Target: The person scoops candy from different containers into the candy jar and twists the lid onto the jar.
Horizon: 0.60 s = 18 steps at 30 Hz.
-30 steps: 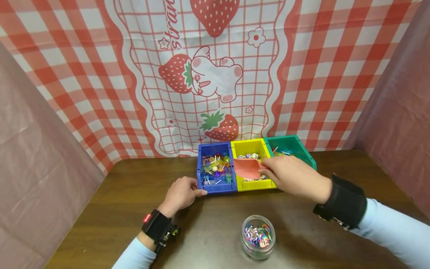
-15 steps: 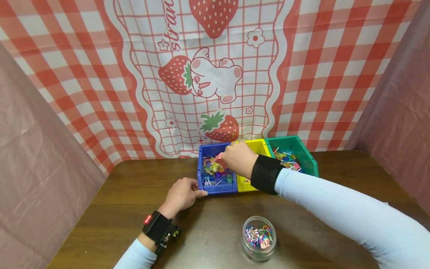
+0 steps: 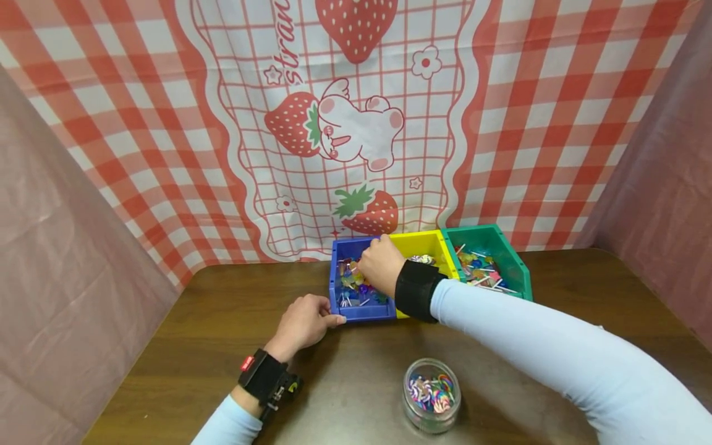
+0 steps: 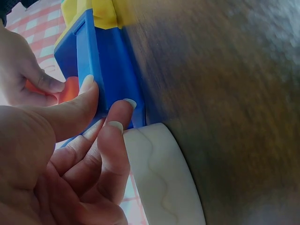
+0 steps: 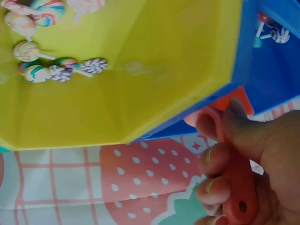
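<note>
My right hand [image 3: 381, 266] grips a coral-pink scoop [image 5: 238, 183] by its handle, over the blue bin [image 3: 364, 313]. In the right wrist view its fingers curl round the handle, and the scoop's head reaches behind the bin wall, mostly hidden. Small colourful candy-like pieces [image 3: 361, 290] lie in the blue bin. My left hand [image 3: 303, 321] holds that bin's front left corner, thumb on the front edge and fingers against the outer side, as the left wrist view shows. The yellow bin [image 3: 428, 237] beside it contains small swirl lollipops [image 5: 35, 72].
A green bin [image 3: 514, 262] with mixed pieces adjoins the yellow one on the right. Nearer me on the brown table [image 3: 233, 321] stands a glass jar [image 3: 431, 395] with swirl lollipops inside. A strawberry-print cloth [image 3: 356, 123] hangs close behind the bins.
My right hand has carried the scoop leftward from the yellow bin to the blue bin, and its wrist has turned. My left hand stays on the blue bin's corner.
</note>
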Each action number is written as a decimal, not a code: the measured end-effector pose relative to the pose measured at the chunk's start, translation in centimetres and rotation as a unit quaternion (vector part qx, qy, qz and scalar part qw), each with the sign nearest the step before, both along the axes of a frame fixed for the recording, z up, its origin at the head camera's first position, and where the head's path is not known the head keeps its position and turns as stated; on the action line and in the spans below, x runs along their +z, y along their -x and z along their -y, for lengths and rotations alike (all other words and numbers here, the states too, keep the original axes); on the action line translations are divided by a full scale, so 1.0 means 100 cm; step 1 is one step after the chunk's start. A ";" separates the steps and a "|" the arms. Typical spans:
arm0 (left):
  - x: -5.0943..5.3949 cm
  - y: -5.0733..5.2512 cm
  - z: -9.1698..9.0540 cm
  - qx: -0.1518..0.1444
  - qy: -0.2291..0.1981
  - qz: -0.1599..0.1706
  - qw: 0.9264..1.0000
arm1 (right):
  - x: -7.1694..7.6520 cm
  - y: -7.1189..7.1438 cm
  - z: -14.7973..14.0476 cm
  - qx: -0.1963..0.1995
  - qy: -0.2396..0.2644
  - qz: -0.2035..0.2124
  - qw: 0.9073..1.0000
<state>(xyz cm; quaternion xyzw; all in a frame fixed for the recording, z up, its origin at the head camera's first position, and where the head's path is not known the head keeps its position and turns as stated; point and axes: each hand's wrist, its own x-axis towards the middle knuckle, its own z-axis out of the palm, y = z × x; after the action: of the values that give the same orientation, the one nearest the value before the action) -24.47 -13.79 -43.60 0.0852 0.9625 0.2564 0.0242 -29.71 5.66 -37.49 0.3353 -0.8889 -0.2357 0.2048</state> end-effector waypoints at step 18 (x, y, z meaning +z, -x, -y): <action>-0.002 0.000 0.000 -0.003 -0.001 -0.010 1.000 | 0.026 -0.001 0.007 -0.100 0.013 0.181 0.978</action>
<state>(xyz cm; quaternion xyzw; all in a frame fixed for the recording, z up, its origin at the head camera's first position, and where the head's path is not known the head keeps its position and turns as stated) -24.49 -13.79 -43.75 0.0902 0.9621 0.2568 0.0155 -29.62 4.91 -34.94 0.2796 -0.9430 -0.1792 0.0203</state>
